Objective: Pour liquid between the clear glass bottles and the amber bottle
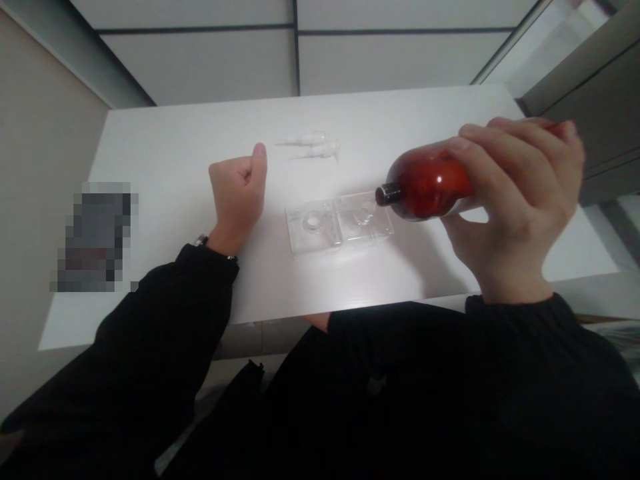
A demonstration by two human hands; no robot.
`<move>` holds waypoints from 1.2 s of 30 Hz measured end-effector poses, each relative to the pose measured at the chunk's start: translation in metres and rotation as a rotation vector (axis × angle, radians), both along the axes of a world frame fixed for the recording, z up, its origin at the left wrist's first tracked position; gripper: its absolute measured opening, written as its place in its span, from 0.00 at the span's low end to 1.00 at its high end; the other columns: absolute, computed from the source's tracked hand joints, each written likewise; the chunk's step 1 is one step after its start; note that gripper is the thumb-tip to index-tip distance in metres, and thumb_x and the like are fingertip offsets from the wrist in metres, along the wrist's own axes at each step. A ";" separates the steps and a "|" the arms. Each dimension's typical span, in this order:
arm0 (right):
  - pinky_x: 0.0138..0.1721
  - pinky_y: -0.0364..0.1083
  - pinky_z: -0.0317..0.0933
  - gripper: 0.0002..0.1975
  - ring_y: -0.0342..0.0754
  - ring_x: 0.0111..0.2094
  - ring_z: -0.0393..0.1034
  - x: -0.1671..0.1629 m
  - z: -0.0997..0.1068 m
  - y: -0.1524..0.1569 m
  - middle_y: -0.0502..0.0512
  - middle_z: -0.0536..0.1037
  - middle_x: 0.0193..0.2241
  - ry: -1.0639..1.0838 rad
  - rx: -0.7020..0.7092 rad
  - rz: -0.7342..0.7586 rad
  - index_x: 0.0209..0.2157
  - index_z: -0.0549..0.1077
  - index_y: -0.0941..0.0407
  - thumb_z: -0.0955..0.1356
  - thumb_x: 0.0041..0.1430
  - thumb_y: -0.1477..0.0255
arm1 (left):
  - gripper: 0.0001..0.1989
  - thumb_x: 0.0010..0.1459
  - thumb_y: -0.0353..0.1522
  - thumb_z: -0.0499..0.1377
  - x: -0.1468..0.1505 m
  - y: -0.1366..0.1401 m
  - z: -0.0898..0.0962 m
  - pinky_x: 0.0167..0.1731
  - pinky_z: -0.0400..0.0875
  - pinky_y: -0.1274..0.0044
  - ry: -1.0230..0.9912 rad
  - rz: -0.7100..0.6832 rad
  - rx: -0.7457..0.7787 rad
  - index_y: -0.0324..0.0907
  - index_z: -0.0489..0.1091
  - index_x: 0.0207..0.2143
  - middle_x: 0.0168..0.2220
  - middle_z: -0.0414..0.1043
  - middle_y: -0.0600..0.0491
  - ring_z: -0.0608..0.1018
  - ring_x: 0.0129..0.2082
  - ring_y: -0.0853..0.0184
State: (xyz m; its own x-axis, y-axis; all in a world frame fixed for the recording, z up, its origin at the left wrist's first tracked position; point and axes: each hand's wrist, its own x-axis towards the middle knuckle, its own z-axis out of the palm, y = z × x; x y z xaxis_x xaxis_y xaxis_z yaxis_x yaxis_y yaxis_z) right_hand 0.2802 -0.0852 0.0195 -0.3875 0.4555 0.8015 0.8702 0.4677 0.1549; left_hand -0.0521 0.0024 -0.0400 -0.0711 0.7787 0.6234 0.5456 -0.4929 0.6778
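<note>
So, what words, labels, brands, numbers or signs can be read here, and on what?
None can be read.
Red-brown bottle: no lettering shows.
Clear plastic pieces: none I can discern.
Dark object at the left: pixelated, so any text is unreadable.

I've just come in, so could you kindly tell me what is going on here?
A person's right hand holds a reddish-brown bottle on its side above the white table, its neck pointing left and, in this view, overlapping the clear two-part tray. No liquid is seen leaving it. The left hand is closed in a fist; whether anything is inside is hidden. Two slim pale pieces lie on the table beyond the tray.
</note>
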 end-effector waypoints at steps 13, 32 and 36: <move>0.65 0.56 0.66 0.21 0.48 0.60 0.75 0.000 0.001 -0.001 0.45 0.80 0.58 -0.016 -0.006 -0.025 0.62 0.72 0.44 0.65 0.70 0.69 | 0.36 0.71 0.45 0.56 0.003 -0.003 0.004 0.24 0.40 0.64 0.033 0.005 0.006 0.43 0.42 0.16 0.15 0.38 0.58 0.45 0.17 0.71; 0.70 0.67 0.60 0.25 0.51 0.63 0.72 0.002 -0.001 -0.003 0.49 0.77 0.61 -0.058 -0.053 0.011 0.66 0.68 0.47 0.63 0.70 0.73 | 0.36 0.72 0.51 0.52 0.000 -0.001 0.003 0.24 0.41 0.65 0.070 0.009 -0.004 0.45 0.42 0.16 0.15 0.39 0.58 0.46 0.17 0.72; 0.70 0.67 0.60 0.25 0.52 0.62 0.72 0.002 -0.001 -0.003 0.50 0.78 0.60 -0.049 -0.036 0.015 0.65 0.70 0.48 0.64 0.69 0.75 | 0.37 0.71 0.52 0.54 0.000 -0.001 0.003 0.24 0.41 0.65 0.051 0.000 -0.011 0.44 0.43 0.16 0.15 0.38 0.58 0.46 0.17 0.72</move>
State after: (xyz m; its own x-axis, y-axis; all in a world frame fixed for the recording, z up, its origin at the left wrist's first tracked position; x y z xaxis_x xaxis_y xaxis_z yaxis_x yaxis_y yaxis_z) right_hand 0.2825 -0.0882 0.0188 -0.4327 0.4770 0.7650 0.8547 0.4870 0.1798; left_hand -0.0516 0.0013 -0.0370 -0.0393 0.7856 0.6175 0.5793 -0.4856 0.6546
